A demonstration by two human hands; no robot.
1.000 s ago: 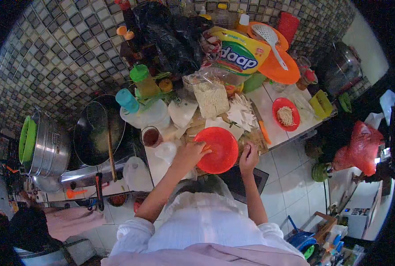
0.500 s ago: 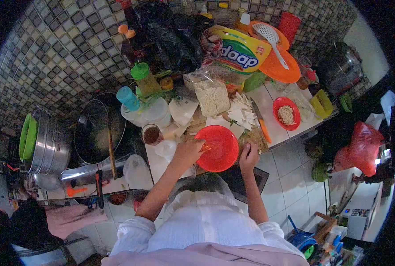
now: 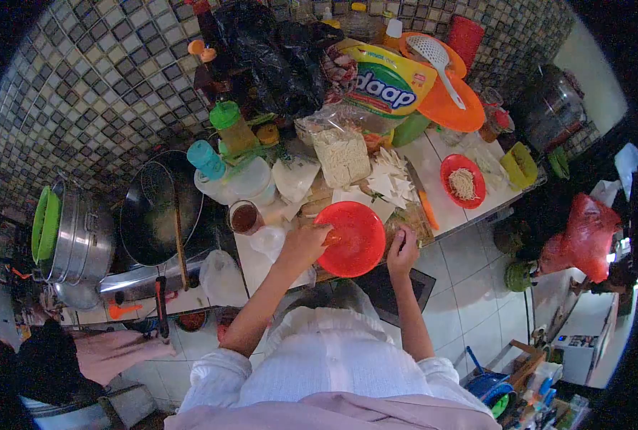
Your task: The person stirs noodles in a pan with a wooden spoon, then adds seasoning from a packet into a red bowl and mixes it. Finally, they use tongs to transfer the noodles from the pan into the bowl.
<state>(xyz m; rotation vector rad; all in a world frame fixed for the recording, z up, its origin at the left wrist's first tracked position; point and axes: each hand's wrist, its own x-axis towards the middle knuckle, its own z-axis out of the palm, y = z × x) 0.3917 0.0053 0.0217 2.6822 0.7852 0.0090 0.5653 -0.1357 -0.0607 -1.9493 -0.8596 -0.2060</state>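
A large red bowl [image 3: 355,240] sits at the counter's front edge, partly over a wooden cutting board [image 3: 413,223]. At the bowl's left rim is my left hand [image 3: 306,245], its fingers closed at the rim on something small and orange-brown that I cannot make out. My right hand [image 3: 403,251] is just right of the bowl, thumb and fingers curled close together; whether it holds anything is hidden. Behind the bowl lie white cut pieces [image 3: 391,179] and a clear bag of pale food [image 3: 342,156]. An orange-handled knife [image 3: 427,209] rests on the board's right side.
A black wok [image 3: 147,229] with a wooden-handled strainer and a steel pot [image 3: 82,233] stand left. A glass of brown liquid [image 3: 244,217] is left of the board. A small red bowl of noodles [image 3: 462,183] sits right. Orange plates [image 3: 454,107] and bottles line the back.
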